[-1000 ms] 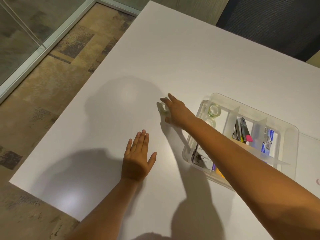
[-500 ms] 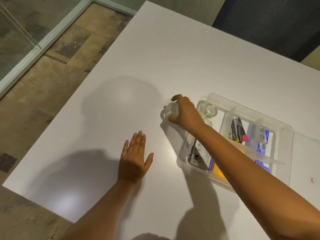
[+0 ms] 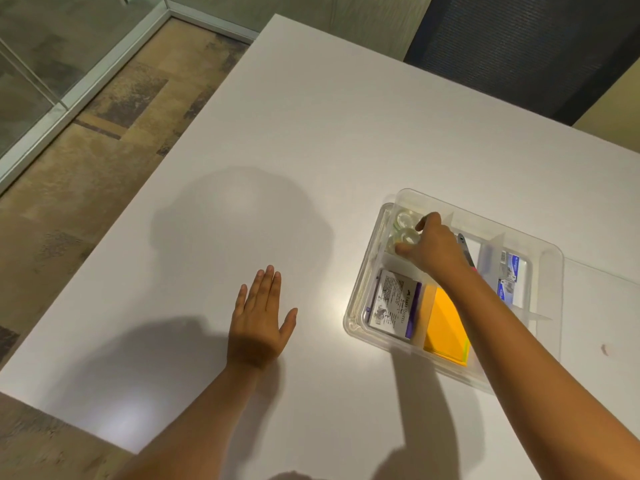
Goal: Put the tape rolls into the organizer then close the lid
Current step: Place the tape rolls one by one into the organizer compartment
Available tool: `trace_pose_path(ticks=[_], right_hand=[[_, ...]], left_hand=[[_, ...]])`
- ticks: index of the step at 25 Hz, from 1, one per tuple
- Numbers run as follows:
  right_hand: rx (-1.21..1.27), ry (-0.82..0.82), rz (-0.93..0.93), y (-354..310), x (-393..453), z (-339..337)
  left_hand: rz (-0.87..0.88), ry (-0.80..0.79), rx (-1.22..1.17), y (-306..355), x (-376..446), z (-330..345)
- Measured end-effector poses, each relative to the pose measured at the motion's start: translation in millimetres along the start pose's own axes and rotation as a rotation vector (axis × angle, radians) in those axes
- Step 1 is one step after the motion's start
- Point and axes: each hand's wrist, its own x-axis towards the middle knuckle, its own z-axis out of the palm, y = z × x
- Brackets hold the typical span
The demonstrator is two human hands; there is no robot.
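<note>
A clear plastic organizer with several compartments sits on the white table at the right. My right hand reaches into its far-left compartment, fingers closed around a clear tape roll held just above the compartment floor. Another clear tape roll lies in the same compartment, just beyond the held one. My left hand rests flat on the table, palm down, fingers apart, left of the organizer. The organizer is uncovered, and its clear lid seems to lie flat to its right.
Other compartments hold a printed card pack, yellow sticky notes, a stapler partly hidden by my wrist, and small blue-and-white boxes. A dark chair back stands beyond the table's far edge. The table's left edge drops to floor.
My right hand picked up the tape roll from the table left of the organizer and carried it right, into the far-left compartment. My left hand stayed flat on the table.
</note>
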Motion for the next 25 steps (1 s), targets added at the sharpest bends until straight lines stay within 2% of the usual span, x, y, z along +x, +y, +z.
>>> trace_pose_path(ticks=[15, 22, 25], right_hand=[[0.11, -0.051, 0.077, 3.6, 12.8, 18.2], [0.211, -0.044, 0.083, 7.2, 13.0, 18.7], [0.208, -0.031, 0.098, 6.4, 12.7, 21.3]], left_hand=[[-0.008, -0.011, -0.011, 1.6, 1.7, -3.4], [-0.03, -0.076, -0.029, 1.7, 1.6, -4.6], [-0.049, -0.155, -0.042, 2.2, 4.0, -9.3]])
